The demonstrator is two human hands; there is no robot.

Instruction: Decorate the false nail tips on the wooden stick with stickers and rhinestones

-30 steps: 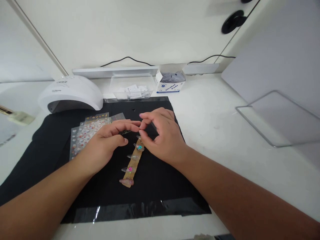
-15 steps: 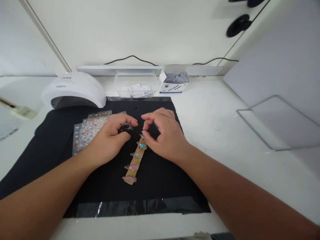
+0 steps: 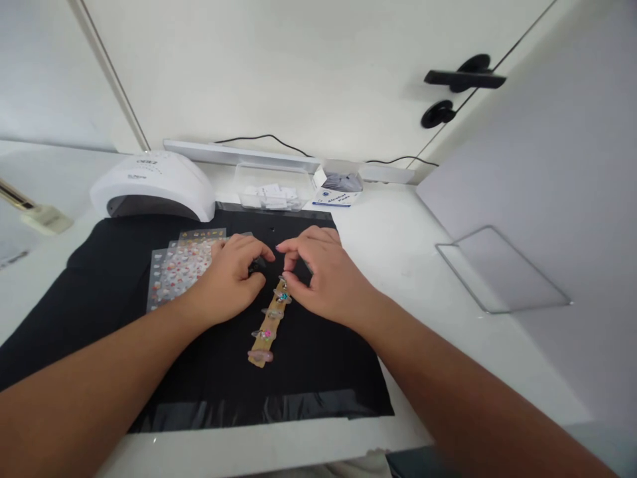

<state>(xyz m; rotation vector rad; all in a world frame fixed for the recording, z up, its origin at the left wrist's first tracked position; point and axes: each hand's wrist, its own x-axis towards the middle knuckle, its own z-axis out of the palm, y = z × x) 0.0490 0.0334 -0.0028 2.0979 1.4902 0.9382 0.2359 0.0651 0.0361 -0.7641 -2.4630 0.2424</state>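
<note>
A tan strip (image 3: 269, 325) lies slanted on the black mat (image 3: 318, 365), with several clear and pinkish press-on nails across it. One nail bears a pink flower (image 3: 266, 334), and another carries a blue ornament (image 3: 284, 297). My left hand (image 3: 233, 275) hovers left of the strip's far end, thumb and index finger curved and apart. A small dark, shiny thing (image 3: 257, 265) shows partly behind that hand. At the far end of the strip, my right hand (image 3: 323, 275) has its thumb tip beside the topmost nail, its index finger apart from the thumb. Neither hand visibly holds anything.
Sticker sheets (image 3: 172, 269) lie at the mat's left, partly under my left hand. Behind stand a white nail lamp (image 3: 154, 182), a clear tray (image 3: 273, 179) of small white packets and an alcohol pads box (image 3: 338, 189). A metal wire frame (image 3: 502, 271) is at right.
The camera view has tilted and shifted, showing more of the door handle. My left hand's fingers have curled slightly; my right hand stays by the strip's far end.
</note>
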